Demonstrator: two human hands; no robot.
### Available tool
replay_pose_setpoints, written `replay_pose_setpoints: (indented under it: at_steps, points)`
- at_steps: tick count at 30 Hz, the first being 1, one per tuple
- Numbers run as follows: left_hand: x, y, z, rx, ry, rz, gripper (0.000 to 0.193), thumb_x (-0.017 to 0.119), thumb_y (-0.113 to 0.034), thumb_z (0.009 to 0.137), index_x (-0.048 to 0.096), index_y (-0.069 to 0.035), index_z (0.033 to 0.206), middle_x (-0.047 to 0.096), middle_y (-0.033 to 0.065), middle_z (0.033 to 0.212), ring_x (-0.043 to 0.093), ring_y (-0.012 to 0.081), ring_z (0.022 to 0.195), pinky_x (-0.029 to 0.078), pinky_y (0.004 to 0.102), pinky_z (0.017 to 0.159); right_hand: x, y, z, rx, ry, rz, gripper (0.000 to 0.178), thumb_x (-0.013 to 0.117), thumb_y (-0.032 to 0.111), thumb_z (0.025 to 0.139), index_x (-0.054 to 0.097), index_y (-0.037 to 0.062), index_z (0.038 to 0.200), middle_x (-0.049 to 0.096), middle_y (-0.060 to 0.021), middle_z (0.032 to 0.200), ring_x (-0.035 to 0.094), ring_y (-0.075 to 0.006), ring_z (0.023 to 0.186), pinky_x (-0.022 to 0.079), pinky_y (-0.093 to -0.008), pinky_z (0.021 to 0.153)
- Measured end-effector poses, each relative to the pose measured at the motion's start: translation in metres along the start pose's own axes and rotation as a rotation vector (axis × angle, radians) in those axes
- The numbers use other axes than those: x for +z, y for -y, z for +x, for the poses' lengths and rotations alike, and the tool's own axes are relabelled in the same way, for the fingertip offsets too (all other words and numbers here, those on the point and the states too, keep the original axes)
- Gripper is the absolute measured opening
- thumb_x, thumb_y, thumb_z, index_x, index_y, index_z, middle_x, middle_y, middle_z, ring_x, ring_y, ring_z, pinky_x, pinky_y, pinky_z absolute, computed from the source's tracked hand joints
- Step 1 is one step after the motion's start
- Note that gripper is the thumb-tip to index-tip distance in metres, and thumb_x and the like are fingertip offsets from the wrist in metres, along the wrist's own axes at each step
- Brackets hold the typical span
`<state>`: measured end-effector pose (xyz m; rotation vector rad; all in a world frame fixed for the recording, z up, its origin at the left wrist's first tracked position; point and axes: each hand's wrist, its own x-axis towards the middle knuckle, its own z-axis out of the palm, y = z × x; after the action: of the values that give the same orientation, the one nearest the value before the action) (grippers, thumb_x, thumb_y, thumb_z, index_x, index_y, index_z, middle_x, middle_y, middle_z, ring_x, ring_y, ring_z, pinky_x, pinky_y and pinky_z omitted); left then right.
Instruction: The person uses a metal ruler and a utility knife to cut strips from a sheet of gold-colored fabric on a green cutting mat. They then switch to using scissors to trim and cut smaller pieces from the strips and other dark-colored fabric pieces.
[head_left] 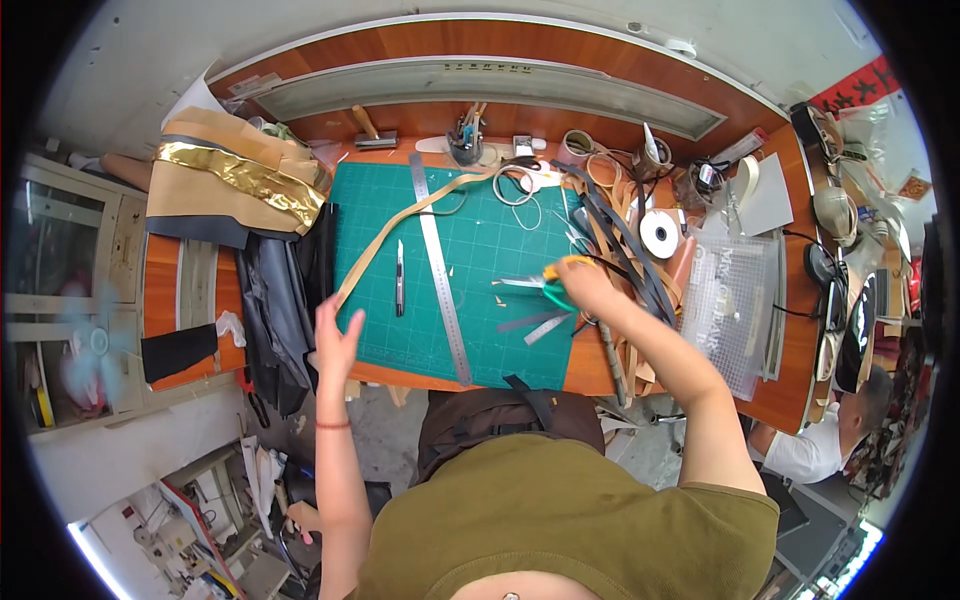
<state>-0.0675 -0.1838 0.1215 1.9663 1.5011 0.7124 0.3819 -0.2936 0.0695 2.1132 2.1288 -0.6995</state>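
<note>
My right hand (588, 287) grips scissors (524, 283) with yellow and green handles over the right part of a green cutting mat (500, 355). Their blades point left, near small tan scraps (501, 300). At the mat's left edge my left hand (337, 340) has its fingers stretched and thumb apart, touching the near end of a long tan strip (385, 233). That strip curves away to the back of the mat. Between the hands lie a utility knife (400, 278) and a long metal ruler (437, 270). Short grey pieces (545, 328) rest below the scissors.
Black sheets (275, 310) and tan and gold material (225, 180) hang over the left side. Several dark and tan straps (640, 255) and a white spool (659, 233) crowd the right. A hammer (373, 130) and a tool cup (466, 145) stand behind. Another person (835, 435) is at right.
</note>
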Motion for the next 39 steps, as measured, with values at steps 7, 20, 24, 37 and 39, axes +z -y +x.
replay_pose_setpoints:
  at_steps: [7,20,24,37,39]
  points:
    - [0.040,-0.018,-0.089,-0.322,0.385,-0.366,0.033,0.068,-0.016,0.089,0.060,0.001,0.116,0.067,0.0104,0.105,0.063,0.0167,0.095,0.051,0.0296,0.085,0.069,-0.039,-0.050,0.237,-0.231,-0.021,0.026,0.059,0.009,0.081,0.050,0.0010,0.104,0.064,-0.0205,0.091,0.065,-0.0365,0.084,0.052,-0.0476,0.070]
    - [0.114,-0.154,-0.092,-0.553,0.648,-1.290,0.040,0.044,-0.040,0.102,0.057,-0.007,0.123,0.063,0.0024,0.098,0.059,0.0138,0.095,0.047,0.0317,0.083,-0.040,0.109,-0.091,-0.126,0.047,1.547,0.040,0.077,0.011,0.076,0.058,0.0030,0.110,0.062,-0.0011,0.091,0.058,-0.0091,0.085,0.049,-0.0247,0.077]
    - [0.095,-0.172,-0.066,-0.600,0.330,-1.578,0.038,0.045,-0.037,0.102,0.052,-0.009,0.127,0.060,-0.0002,0.096,0.057,0.0143,0.090,0.048,0.0350,0.084,-0.027,0.134,-0.110,-0.147,0.077,1.577,0.030,0.076,0.010,0.079,0.056,0.0045,0.101,0.061,-0.0010,0.089,0.058,-0.0086,0.084,0.049,-0.0246,0.076]
    - [-0.014,-0.131,-0.118,-0.545,0.271,-1.596,0.029,0.037,-0.028,0.106,0.056,-0.007,0.099,0.037,-0.0024,0.063,0.036,0.0071,0.052,0.033,0.0229,0.053,0.090,0.078,-0.079,0.199,-0.266,0.429,0.039,0.073,0.024,0.079,0.063,-0.0013,0.107,0.062,-0.0207,0.103,0.063,-0.0402,0.094,0.052,-0.0469,0.083]
    - [-0.021,-0.128,-0.131,-0.550,0.264,-1.578,0.029,0.037,-0.027,0.106,0.056,-0.007,0.100,0.039,-0.0016,0.062,0.039,0.0088,0.052,0.035,0.0240,0.053,0.073,0.059,-0.067,0.214,-0.186,0.348,0.033,0.071,0.023,0.079,0.067,-0.0006,0.101,0.063,-0.0209,0.103,0.064,-0.0402,0.089,0.053,-0.0475,0.078]
